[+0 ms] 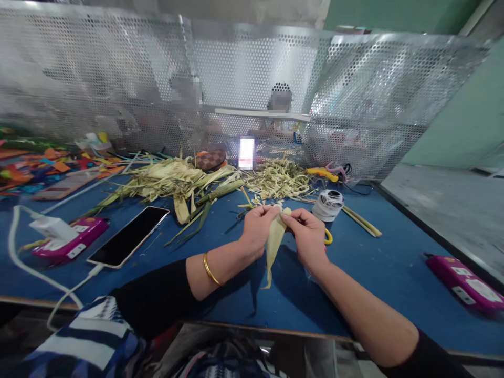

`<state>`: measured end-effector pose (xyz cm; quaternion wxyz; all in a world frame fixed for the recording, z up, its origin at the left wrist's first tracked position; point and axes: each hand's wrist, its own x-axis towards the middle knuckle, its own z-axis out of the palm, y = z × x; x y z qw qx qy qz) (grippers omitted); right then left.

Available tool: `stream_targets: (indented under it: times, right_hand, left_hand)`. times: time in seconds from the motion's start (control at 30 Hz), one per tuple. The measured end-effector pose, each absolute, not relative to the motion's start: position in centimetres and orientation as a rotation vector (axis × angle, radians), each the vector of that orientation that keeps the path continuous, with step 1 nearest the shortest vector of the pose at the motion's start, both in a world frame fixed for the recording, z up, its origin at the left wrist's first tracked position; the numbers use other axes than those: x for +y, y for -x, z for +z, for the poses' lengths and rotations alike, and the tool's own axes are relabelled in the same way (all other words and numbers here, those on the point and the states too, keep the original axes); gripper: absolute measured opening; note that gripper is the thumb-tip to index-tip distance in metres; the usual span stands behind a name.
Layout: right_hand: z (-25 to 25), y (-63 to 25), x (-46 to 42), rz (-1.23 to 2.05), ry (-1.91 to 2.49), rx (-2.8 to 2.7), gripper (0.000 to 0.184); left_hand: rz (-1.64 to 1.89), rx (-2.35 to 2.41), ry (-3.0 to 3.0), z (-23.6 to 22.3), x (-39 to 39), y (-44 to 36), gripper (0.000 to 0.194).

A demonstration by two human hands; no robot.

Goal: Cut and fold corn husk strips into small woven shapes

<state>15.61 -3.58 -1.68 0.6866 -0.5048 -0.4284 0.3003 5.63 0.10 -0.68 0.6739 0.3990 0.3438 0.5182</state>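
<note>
Both hands pinch the top of a pale corn husk, which hangs down to a point above the blue table. My left hand grips its upper left edge with thumb and finger. My right hand holds the upper right corner. A small white bit shows at the left fingertips; I cannot make out what it is. Close behind my right hand stands a spool of white thread. A yellow handle loop pokes out beside that hand, the rest of it hidden.
A pile of dried husks and a heap of trimmed scraps lie behind my hands. At left are a phone on a cable and a magenta power strip. Another magenta box sits right. A perforated metal screen closes the back.
</note>
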Motion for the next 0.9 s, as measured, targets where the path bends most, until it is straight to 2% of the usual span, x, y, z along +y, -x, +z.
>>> stream_targets:
  times: [0.2,0.47,0.77,0.9]
  right_hand:
    - [-1.4,-15.3,-3.7,0.619,1.14,-0.945,0.024]
    - [-0.4,-14.3,-4.4,1.001,1.126,-0.853,0.03]
    - [-1.0,-14.3,-4.3,0.734,1.099,-0.917,0.023]
    - [-0.7,-14.0,-4.6,0.839,1.061,-0.921,0.022]
  left_hand:
    - [1.162,0.816,-0.887,-0.5,0.2,-5.4,0.019]
    - [1.269,0.789,-0.956,-0.7,0.5,-5.2,0.021]
    - [1.282,0.855,-0.957,-1.0,0.7,-5.2,0.017]
    - [1.311,0.842,-0.948,-1.0,0.8,-5.1,0.019]
